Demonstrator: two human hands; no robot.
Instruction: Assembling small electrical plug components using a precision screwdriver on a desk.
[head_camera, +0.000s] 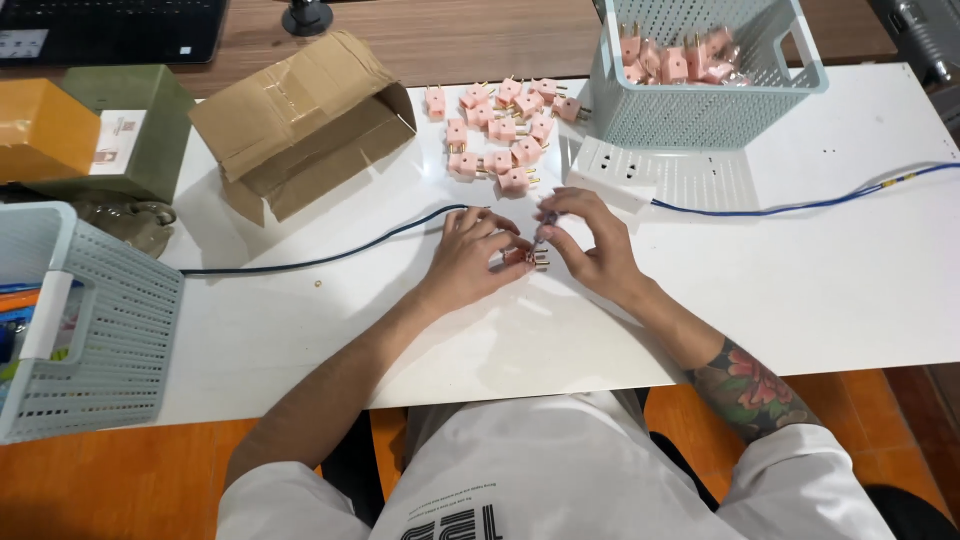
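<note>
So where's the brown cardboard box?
In the head view, the cardboard box lies open on its side at the table's far left, between the green box and the pink plugs.

Two hands are seen over the table (800, 300): the left hand (470, 262) and the right hand (590, 250), with one pink plug (520, 258) pinched between them. Roughly seventeen loose pink plugs (500, 130) are counted in the scatter on the table; an exact figure cannot be given, as several overlap. More plugs, about eight visible, are heaped in the far basket (700, 110). Two perforated baskets are counted in all, the second (100, 320) at the left edge. One cardboard box (300, 120), one white power strip (615, 175), one blue cable (800, 205) and one dark cable (330, 258) are spotted.
</note>
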